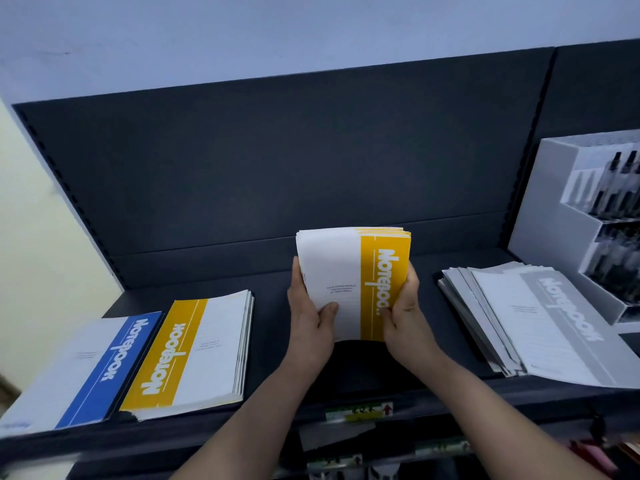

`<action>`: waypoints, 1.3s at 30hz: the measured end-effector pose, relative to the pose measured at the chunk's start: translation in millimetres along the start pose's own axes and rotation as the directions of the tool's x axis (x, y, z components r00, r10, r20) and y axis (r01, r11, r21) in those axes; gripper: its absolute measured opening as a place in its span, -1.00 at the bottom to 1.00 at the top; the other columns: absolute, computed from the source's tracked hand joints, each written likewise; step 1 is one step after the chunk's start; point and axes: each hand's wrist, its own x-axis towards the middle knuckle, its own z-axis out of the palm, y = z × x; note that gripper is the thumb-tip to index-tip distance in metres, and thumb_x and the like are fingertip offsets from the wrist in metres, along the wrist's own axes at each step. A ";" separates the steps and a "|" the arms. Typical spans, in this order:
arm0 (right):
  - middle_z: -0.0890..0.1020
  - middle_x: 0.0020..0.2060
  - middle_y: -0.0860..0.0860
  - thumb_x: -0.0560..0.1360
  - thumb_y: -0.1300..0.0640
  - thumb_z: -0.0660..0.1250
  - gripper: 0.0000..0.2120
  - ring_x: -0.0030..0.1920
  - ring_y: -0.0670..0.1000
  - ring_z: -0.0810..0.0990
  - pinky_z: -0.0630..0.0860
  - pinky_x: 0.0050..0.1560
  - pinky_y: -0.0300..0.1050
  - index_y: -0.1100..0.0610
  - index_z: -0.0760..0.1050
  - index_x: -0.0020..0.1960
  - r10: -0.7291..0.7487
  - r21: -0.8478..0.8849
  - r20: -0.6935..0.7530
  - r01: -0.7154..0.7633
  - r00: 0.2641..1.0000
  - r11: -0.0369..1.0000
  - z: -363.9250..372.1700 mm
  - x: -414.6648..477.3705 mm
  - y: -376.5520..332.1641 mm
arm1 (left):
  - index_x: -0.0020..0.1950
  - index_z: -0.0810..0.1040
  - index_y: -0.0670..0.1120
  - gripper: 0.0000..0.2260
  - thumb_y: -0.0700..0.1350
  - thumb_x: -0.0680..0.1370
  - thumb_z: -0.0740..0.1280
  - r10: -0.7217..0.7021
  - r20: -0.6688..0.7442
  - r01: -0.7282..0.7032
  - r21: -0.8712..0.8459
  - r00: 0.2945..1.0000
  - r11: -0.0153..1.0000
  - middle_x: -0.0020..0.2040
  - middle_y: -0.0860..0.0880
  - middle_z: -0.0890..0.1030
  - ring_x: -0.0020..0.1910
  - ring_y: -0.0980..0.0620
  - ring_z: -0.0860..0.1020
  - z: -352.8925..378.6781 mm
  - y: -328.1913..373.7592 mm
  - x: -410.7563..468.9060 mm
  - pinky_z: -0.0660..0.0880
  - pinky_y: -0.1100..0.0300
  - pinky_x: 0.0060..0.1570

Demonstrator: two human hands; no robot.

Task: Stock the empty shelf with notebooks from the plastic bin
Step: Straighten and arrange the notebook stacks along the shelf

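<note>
A stack of yellow-and-white notebooks stands tilted up over the middle of the dark shelf. My left hand grips its left edge with the thumb on the white cover. My right hand grips its right edge over the yellow band. Flat on the shelf lie a blue notebook stack at far left, a yellow notebook stack beside it, and a fanned grey notebook stack at right. The plastic bin is out of view.
A white display box of black pens stands at the back right of the shelf. The dark back panel rises behind. Price labels sit on the shelf's front edge, with lower shelving below.
</note>
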 end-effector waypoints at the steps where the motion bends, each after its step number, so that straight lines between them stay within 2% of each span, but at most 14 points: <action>1: 0.29 0.35 -0.07 0.54 0.37 0.14 -0.19 0.18 -0.11 0.43 0.40 0.12 -0.16 -0.11 -0.31 0.49 0.009 -0.004 0.007 -0.009 1.000 1.000 -1.5 3.2 -0.9 | 0.57 -0.10 0.06 -0.19 -0.35 0.52 0.32 -0.023 -0.006 0.023 0.010 1.000 1.000 0.43 0.14 0.18 0.38 0.24 0.23 -1.1 1.6 2.1 0.16 0.19 0.46; 4: 0.19 0.45 -0.08 0.54 0.37 0.16 -0.13 0.18 -0.09 0.41 0.42 0.11 -0.09 -0.11 -0.39 0.50 0.075 -0.019 0.088 -0.073 0.993 0.997 -6.2 16.3 -8.9 | 0.58 -0.09 0.13 -0.18 -0.26 0.52 0.35 -0.137 -0.005 0.137 0.098 0.991 0.986 0.44 0.05 0.32 0.40 0.04 0.33 -13.3 13.6 8.3 0.30 -0.06 0.42; 7: 0.20 0.49 -0.03 0.56 0.32 0.17 -0.10 0.35 0.02 0.37 0.40 0.28 0.04 -0.12 -0.48 0.47 0.236 -0.001 0.273 -0.245 0.933 0.969 -8.5 28.7 -20.6 | 0.59 -0.19 0.08 -0.13 -0.16 0.53 0.39 -0.303 0.039 0.287 0.228 0.952 0.930 0.30 0.07 0.48 0.31 -0.05 0.46 -35.5 26.3 11.4 0.42 0.01 0.28; 9: 0.34 0.40 0.03 0.59 0.27 0.16 -0.16 0.27 0.07 0.43 0.42 0.19 0.01 -0.06 -0.45 0.49 0.363 -0.021 0.366 -0.383 0.857 0.924 -3.5 33.9 -26.3 | 0.59 -0.20 -0.02 -0.09 -0.11 0.51 0.43 -0.425 0.035 0.397 0.298 0.904 0.868 0.27 0.02 0.50 0.29 -0.08 0.48 -50.3 28.4 15.2 0.44 0.04 0.23; 12: 0.39 0.34 0.09 0.59 0.24 0.14 -0.24 0.22 0.11 0.44 0.41 0.14 -0.01 0.05 -0.36 0.53 0.475 -0.160 0.414 -0.452 0.776 0.878 12.1 35.3 -28.5 | 0.53 0.03 -0.13 -0.18 -0.07 0.45 0.48 -0.556 0.036 0.499 0.398 0.830 0.770 0.29 -0.09 0.52 0.20 -0.13 0.54 -62.3 21.6 19.3 0.55 -0.03 0.10; 14: 0.36 0.37 0.12 0.59 0.23 0.11 -0.27 0.27 0.13 0.41 0.39 0.20 -0.01 0.11 -0.32 0.54 0.522 -0.254 0.407 -0.455 0.750 0.853 24.0 35.1 -27.4 | 0.42 0.19 -0.13 -0.32 -0.06 0.43 0.49 -0.613 0.036 0.542 0.431 0.789 0.722 0.22 -0.11 0.54 0.14 -0.14 0.56 -65.9 20.0 18.7 0.60 -0.05 -0.03; 16: 0.29 0.43 0.16 0.59 0.22 0.08 -0.31 0.34 0.18 0.36 0.36 0.27 0.00 0.16 -0.29 0.55 0.550 -0.325 0.394 -0.449 0.736 0.833 34.0 35.8 -26.5 | 0.32 0.31 -0.13 -0.43 -0.06 0.41 0.48 -0.648 0.062 0.566 0.429 0.759 0.704 0.16 -0.11 0.57 0.09 -0.15 0.59 -67.4 19.4 17.7 0.63 -0.10 -0.07; 20: 0.26 0.44 0.19 0.58 0.21 0.05 -0.32 0.36 0.19 0.36 0.39 0.30 0.01 0.19 -0.30 0.54 0.565 -0.382 0.400 -0.428 0.722 0.819 48.8 34.6 -22.6 | 0.21 0.50 -0.17 -0.64 -0.09 0.46 0.43 -0.646 0.070 0.526 0.518 0.760 0.675 0.10 -0.13 0.62 0.02 -0.15 0.61 -68.4 13.3 15.8 0.63 -0.04 -0.10; 23: 0.27 0.44 0.17 0.57 0.19 0.09 -0.29 0.38 0.20 0.34 0.37 0.34 0.10 0.17 -0.31 0.53 0.550 -0.383 0.405 -0.411 0.730 0.827 53.5 31.7 -16.6 | 0.21 0.49 -0.11 -0.66 -0.04 0.48 0.39 -0.595 0.052 0.438 0.627 0.802 0.645 0.11 -0.07 0.61 0.04 -0.09 0.58 -67.7 6.9 13.5 0.58 0.07 -0.10; 26: 0.27 0.44 0.15 0.58 0.17 0.11 -0.29 0.38 0.19 0.34 0.38 0.34 0.09 0.15 -0.28 0.54 0.546 -0.381 0.399 -0.409 0.736 0.829 51.8 30.9 -14.3 | 0.17 0.52 -0.07 -0.67 0.04 0.46 0.35 -0.534 0.029 0.330 0.756 0.845 0.565 0.06 -0.02 0.61 -0.03 -0.03 0.56 -67.3 2.8 9.2 0.48 0.14 -0.17; 29: 0.31 0.42 0.14 0.59 0.15 0.11 -0.31 0.39 0.20 0.31 0.36 0.34 0.10 0.13 -0.24 0.55 0.529 -0.387 0.399 -0.386 0.749 0.838 51.0 30.9 -13.0 | 0.15 0.53 -0.07 -0.68 0.07 0.47 0.34 -0.486 0.013 0.293 0.783 0.874 0.548 0.06 -0.02 0.61 -0.08 0.00 0.52 -67.0 1.0 6.4 0.40 0.17 -0.23; 31: 0.31 0.42 0.12 0.60 0.12 0.10 -0.36 0.42 0.21 0.23 0.33 0.36 0.08 0.12 -0.17 0.56 0.495 -0.417 0.397 -0.328 0.773 0.848 50.0 27.9 -12.4 | 0.22 0.47 -0.08 -0.63 0.07 0.49 0.34 -0.468 0.012 0.290 0.772 0.884 0.566 0.12 -0.04 0.59 0.01 -0.03 0.55 -66.0 -0.1 4.4 0.42 0.15 -0.19; 35: 0.11 0.53 -0.01 0.63 0.03 0.07 -0.48 0.47 0.15 0.07 0.21 0.42 0.07 0.02 0.02 0.55 0.346 -0.462 0.361 -0.156 0.866 0.873 48.8 14.6 -7.3 | 0.49 0.23 -0.05 -0.47 0.04 0.57 0.28 -0.410 0.064 0.222 0.759 0.910 0.612 0.28 -0.09 0.49 0.25 -0.10 0.48 -62.7 -2.1 -1.2 0.45 0.06 0.05; 39: 0.12 0.53 -0.01 0.63 0.00 0.06 -0.52 0.45 0.13 0.12 0.19 0.44 0.06 -0.02 0.12 0.53 0.273 -0.427 0.338 -0.112 0.900 0.897 51.4 7.3 0.2 | 0.47 0.31 -0.06 -0.56 0.00 0.60 0.23 -0.380 0.094 0.186 0.750 0.920 0.635 0.32 -0.11 0.45 0.28 -0.10 0.45 -62.8 -2.7 -3.8 0.43 0.07 0.14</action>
